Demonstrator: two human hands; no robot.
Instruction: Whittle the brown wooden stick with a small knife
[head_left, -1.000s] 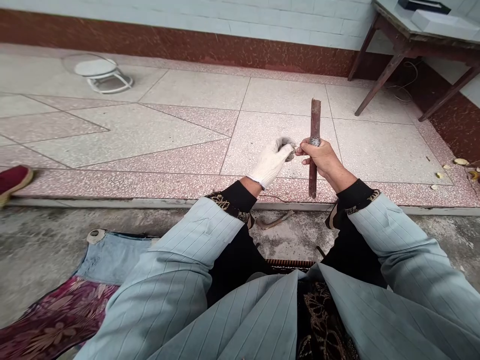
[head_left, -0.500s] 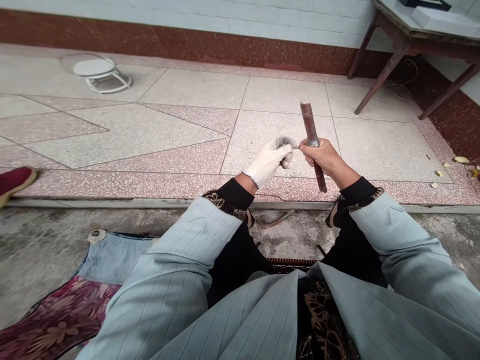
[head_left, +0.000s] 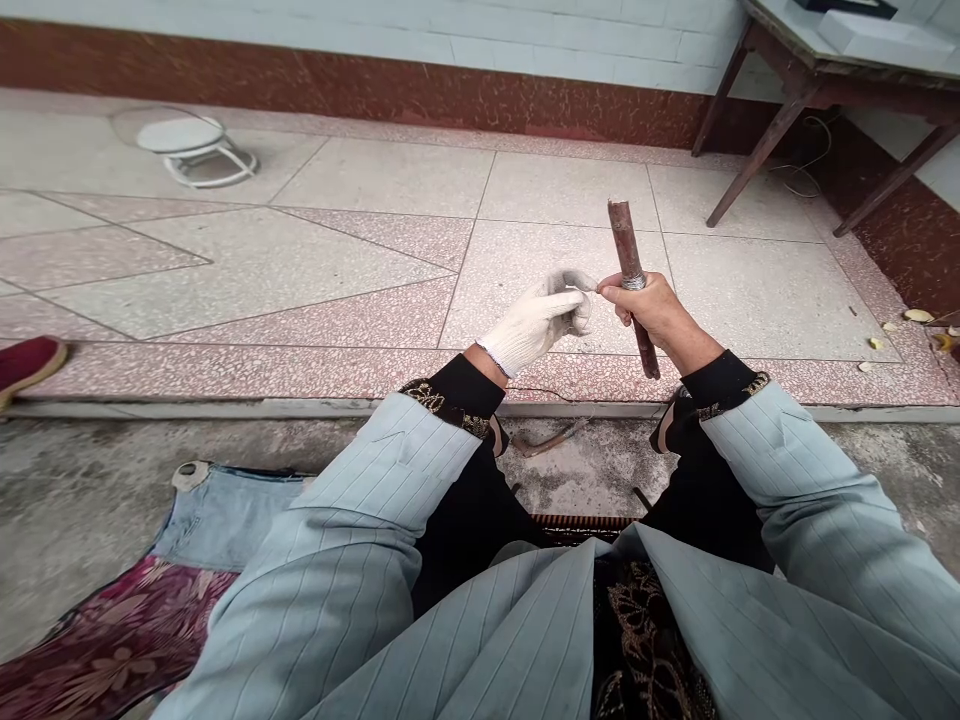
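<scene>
A brown wooden stick (head_left: 632,285), rough and cylindrical, is gripped upright by the bare right hand (head_left: 651,308) above the terrazzo floor (head_left: 360,250). A band of grey wire (head_left: 632,282) is already wound at mid-length; its free end is pinched taut by the white-gloved left hand (head_left: 540,318), so winding appears unfinished.

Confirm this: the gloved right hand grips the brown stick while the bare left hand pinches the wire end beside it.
Sides are swapped. In the head view the bare right hand grips the brown stick, and the gloved left hand pinches the wire end beside it.
</scene>
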